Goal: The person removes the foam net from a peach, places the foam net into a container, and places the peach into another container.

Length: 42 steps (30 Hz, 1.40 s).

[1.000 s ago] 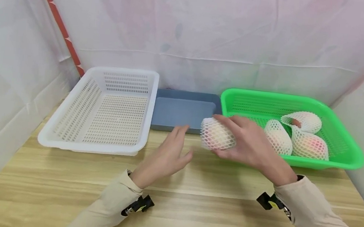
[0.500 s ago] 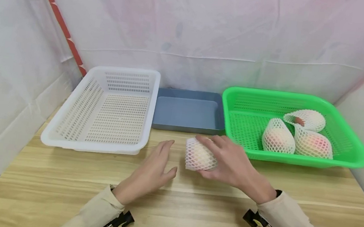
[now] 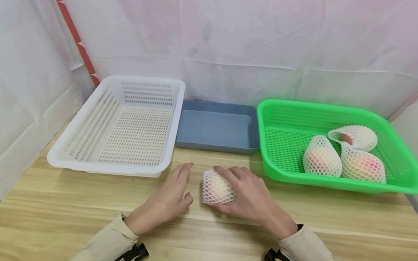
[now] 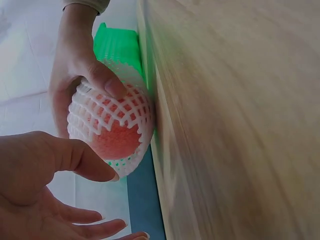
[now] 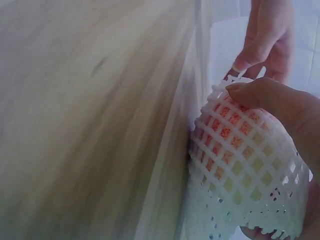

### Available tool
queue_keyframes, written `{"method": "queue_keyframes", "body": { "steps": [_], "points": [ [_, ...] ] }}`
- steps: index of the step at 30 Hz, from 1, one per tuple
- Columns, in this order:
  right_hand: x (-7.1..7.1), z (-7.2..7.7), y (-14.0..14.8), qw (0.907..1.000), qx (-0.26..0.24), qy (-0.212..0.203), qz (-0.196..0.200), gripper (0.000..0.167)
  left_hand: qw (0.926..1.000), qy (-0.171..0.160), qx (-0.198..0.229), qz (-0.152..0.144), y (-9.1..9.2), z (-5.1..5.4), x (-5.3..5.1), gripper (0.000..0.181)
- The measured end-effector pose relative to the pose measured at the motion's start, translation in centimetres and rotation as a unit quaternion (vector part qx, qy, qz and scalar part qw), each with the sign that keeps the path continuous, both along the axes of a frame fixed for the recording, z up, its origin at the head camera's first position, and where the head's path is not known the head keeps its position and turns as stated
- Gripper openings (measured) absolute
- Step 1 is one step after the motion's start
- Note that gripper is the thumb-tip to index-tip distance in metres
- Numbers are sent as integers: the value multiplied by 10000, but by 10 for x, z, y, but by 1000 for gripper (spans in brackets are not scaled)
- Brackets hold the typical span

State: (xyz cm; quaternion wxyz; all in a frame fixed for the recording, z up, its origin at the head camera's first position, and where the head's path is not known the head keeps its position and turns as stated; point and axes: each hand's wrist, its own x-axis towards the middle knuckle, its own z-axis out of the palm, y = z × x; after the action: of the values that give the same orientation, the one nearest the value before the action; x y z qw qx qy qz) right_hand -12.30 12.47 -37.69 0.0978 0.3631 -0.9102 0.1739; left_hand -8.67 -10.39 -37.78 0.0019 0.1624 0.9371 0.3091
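Note:
My right hand (image 3: 246, 194) holds a round red-and-yellow fruit in a white foam net sleeve (image 3: 219, 188) low over the wooden table, in front of the grey-blue tray. Its thumb lies on the net in the right wrist view. In the left wrist view, bare red skin of the fruit (image 4: 117, 141) shows at the sleeve's open end. Just left of the fruit, my left hand (image 3: 164, 201) has its fingers loosely extended and holds nothing. Whether the fruit touches the table, I cannot tell for sure.
A white perforated basket (image 3: 169, 151) stands at the left, with the grey-blue tray (image 3: 216, 131) beside it. On the right, a green basket (image 3: 278, 174) holds three net-wrapped fruits (image 3: 322, 159). Fabric walls (image 3: 244, 30) enclose the back and sides.
My right hand has carried the net-wrapped fruit left and toward me, away from the green basket. My left hand has drawn back, also left and toward me.

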Motion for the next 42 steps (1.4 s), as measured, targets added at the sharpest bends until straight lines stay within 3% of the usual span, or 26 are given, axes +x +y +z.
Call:
{"method": "queue_keyframes", "body": {
  "steps": [13, 17, 24, 42],
  "points": [
    [8, -2, -10, 9996, 63, -274, -96, 92, 10000, -17, -15, -20, -3, 7, 2, 74],
    [7, 0, -11, 9992, 246, -304, -126, 96, 9999, -123, -73, -30, -4, 9, 2, 76],
    [4, 13, -2, 9965, 195, -807, -81, 108, 9982, -516, -264, -149, -5, 11, 2, 94],
    [-3, 27, 16, 9972, -322, -652, -148, 110, 9976, -665, -189, 80, -6, 17, 2, 109]
  ]
}}
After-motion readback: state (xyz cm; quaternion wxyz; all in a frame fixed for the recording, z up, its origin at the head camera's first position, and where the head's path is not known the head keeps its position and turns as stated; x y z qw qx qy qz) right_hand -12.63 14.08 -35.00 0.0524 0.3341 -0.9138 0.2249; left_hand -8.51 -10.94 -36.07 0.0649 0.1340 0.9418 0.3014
